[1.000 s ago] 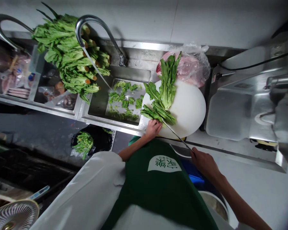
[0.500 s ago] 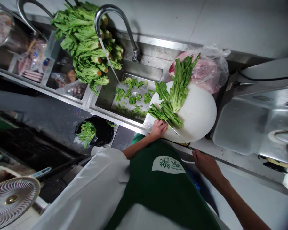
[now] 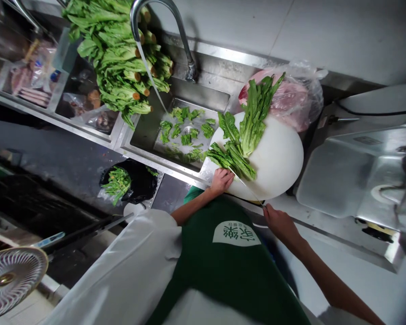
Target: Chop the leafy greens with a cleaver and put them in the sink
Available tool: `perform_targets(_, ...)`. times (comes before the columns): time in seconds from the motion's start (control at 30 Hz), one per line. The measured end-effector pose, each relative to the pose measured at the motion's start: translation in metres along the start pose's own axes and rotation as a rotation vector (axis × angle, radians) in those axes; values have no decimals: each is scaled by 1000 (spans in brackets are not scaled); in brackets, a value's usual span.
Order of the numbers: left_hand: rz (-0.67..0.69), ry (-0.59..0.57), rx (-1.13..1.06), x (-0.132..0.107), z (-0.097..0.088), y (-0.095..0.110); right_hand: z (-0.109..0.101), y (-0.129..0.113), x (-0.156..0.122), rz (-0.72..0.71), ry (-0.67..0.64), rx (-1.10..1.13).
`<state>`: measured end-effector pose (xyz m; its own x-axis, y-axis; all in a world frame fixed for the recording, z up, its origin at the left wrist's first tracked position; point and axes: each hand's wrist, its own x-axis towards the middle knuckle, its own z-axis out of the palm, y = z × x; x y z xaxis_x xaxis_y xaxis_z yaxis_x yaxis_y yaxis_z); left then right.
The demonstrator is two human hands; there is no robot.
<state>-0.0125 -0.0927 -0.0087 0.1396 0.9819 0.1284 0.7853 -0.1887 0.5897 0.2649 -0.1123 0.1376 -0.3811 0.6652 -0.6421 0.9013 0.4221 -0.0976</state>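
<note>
1. A green apron carries a white label; its characters are unreadable.
2. The right hand grips a knife; the left hand holds down leafy greens.
3. These lie on a round white cutting board on the steel table.
4. Beyond, a sink holds cut leaves under a running tap; bagged meat sits right.
</note>
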Motion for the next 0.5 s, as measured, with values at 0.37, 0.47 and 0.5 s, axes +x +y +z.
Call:
perform_targets(0.37, 53, 24, 5, -1, 2, -2, -5, -5, 0, 19, -15, 43)
perform_targets(0.47, 38, 19, -6, -1, 3, -2, -8, -8, 6, 10, -21, 39)
perform_targets(0.5, 35, 18, -9, -2, 3, -2, -10, -8, 5, -1, -15, 47)
